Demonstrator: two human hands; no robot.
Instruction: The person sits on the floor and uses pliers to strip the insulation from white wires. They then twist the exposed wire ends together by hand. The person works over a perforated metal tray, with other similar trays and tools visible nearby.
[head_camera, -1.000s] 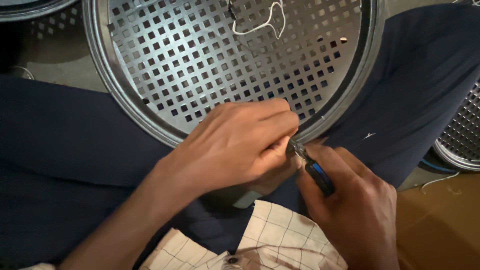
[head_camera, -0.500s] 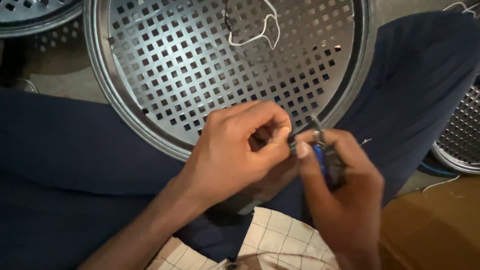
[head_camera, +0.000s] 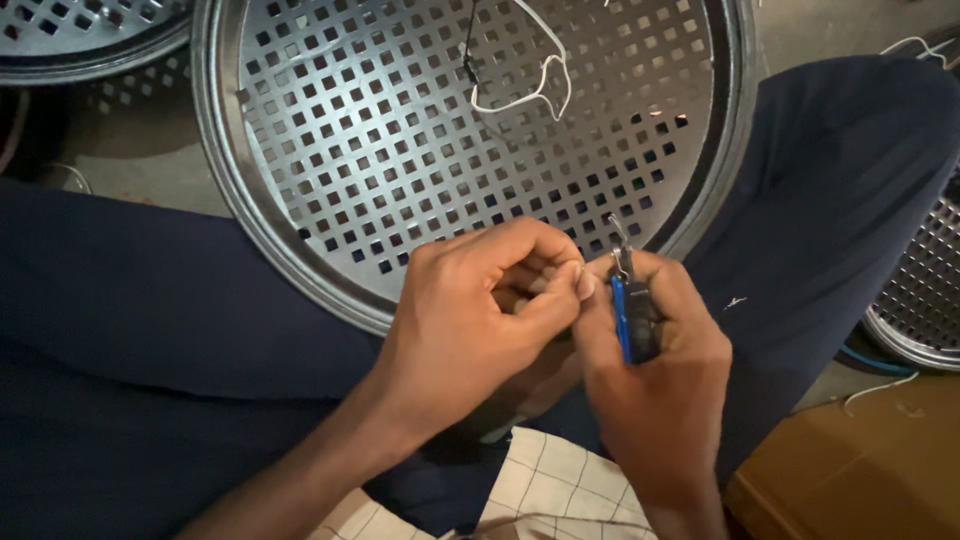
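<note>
Here, low in the centre of the frame, a small pair of blue-handled metal pliers (head_camera: 630, 310) stands nearly upright in the right hand (head_camera: 655, 385), whose fingers are wrapped tightly around the handles, the metal tip poking up just over the near rim of a large round perforated metal tray (head_camera: 400, 150). The left hand (head_camera: 480, 320) sits just beside it, touching it, thumb and forefinger pinched together near the tip; whether they grip anything cannot be told. A loop of thin white wire (head_camera: 530, 80) lies on the tray at upper centre. The tray rests on dark blue trousers (head_camera: 150, 330). More perforated trays show at upper left (head_camera: 80, 40) and the right edge (head_camera: 925, 290).
</note>
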